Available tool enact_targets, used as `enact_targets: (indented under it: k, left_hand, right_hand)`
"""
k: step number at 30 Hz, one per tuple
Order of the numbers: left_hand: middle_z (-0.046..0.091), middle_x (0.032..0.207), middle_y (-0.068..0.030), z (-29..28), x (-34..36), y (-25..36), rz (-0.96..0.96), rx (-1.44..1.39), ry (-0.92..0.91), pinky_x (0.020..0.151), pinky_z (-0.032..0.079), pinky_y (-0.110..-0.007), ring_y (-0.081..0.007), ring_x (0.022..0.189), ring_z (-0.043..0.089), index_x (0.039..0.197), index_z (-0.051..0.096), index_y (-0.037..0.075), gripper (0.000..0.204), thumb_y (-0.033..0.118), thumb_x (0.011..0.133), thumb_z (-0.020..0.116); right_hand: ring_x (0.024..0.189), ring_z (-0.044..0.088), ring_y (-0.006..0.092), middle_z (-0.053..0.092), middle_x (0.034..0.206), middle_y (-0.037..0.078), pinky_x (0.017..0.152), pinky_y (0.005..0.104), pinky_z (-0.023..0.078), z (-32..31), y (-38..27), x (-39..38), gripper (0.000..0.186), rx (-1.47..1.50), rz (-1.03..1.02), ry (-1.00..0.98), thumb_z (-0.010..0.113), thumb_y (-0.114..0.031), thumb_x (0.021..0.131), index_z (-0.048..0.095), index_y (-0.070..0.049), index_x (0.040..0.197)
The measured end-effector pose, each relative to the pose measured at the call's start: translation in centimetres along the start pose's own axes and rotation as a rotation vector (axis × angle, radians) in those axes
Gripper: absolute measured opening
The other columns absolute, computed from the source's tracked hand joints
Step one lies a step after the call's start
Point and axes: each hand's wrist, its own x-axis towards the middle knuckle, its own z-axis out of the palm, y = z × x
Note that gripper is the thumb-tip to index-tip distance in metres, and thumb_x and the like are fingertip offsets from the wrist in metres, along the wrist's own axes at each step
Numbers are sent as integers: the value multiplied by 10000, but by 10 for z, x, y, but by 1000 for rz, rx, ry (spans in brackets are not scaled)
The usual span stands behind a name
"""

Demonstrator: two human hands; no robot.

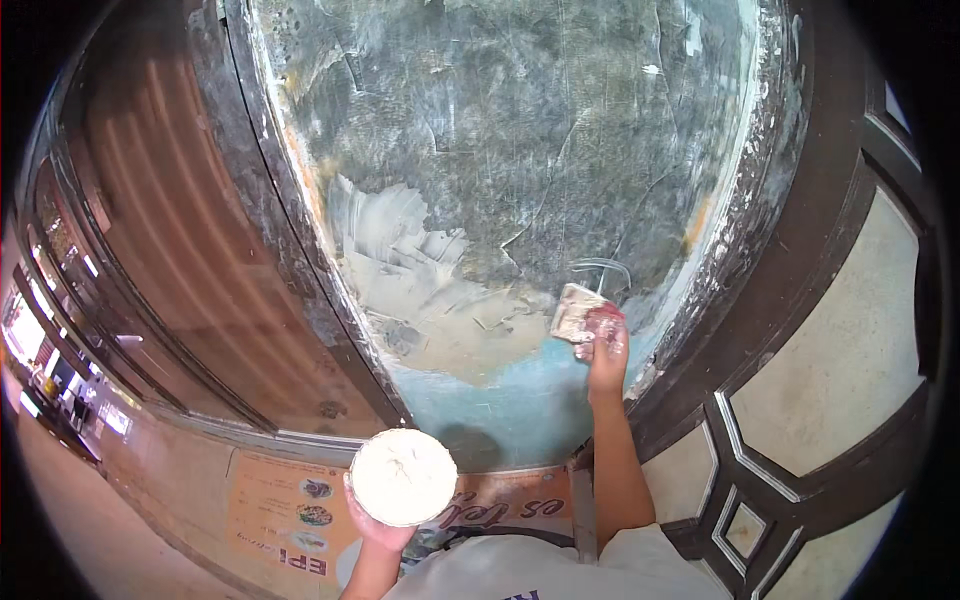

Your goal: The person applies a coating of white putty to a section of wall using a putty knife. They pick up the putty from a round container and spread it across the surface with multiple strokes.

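My left hand (382, 534) holds up a round tub of white putty (404, 478) from below, low in front of me. Its fingers are mostly hidden under the tub. My right hand (606, 335) grips a putty knife (576, 313) smeared with pale putty, and white paste also coats the fingers. The blade is at the lower right of a wall panel (500, 120), where a thin curved white streak shows just above it. Across the panel's lower left spreads a patch of pale putty (400, 270); the upper part is mottled grey-green and the bottom is light blue (490, 410).
A dark wooden door with cream panels (840, 340) stands at the right. To the left is a brown glazed frame (170, 200). A printed orange banner (280, 500) lies on the floor below the wall. Worn, flaking trim (745, 190) borders the panel.
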Motion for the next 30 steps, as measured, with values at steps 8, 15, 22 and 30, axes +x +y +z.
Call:
enact_targets:
  k: [8, 15, 22, 30]
  left_hand:
    - [361, 1580, -116, -8, 11, -2, -70, 80, -53, 1159, 282, -601, -374, 1436, 354, 1519, 392, 147, 752, 627, 940, 409]
    - [336, 1595, -105, -7, 19, -2, -143, -16, -88, 1165, 267, -604, -377, 1444, 339, 1526, 383, 165, 764, 649, 935, 398]
    - [363, 1580, -104, -5, 18, -6, -105, 0, -59, 1145, 300, -612, -379, 1429, 360, 1517, 396, 159, 770, 651, 924, 414]
    - [366, 1577, -105, 4, 15, -16, -112, -118, -39, 1148, 307, -595, -378, 1427, 361, 1509, 407, 158, 737, 628, 940, 407]
  right_hand:
    - [675, 609, 103, 674, 945, 52, 610, 241, 492, 4, 4, 7, 202, -329, -66, -189, 532, -137, 1025, 563, -10, 1179]
    - [698, 633, 110, 683, 1033, 62, 625, 254, 515, -14, 21, 5, 255, -843, -110, -459, 497, -107, 1030, 519, -38, 1274]
    - [695, 627, 106, 673, 993, 41, 638, 267, 516, -6, 10, 2, 235, -282, 65, -336, 531, -149, 1020, 562, -36, 1224]
    - [710, 654, 125, 673, 993, 76, 615, 260, 515, -5, 12, 4, 231, -48, 104, -188, 522, -138, 1019, 544, -14, 1212]
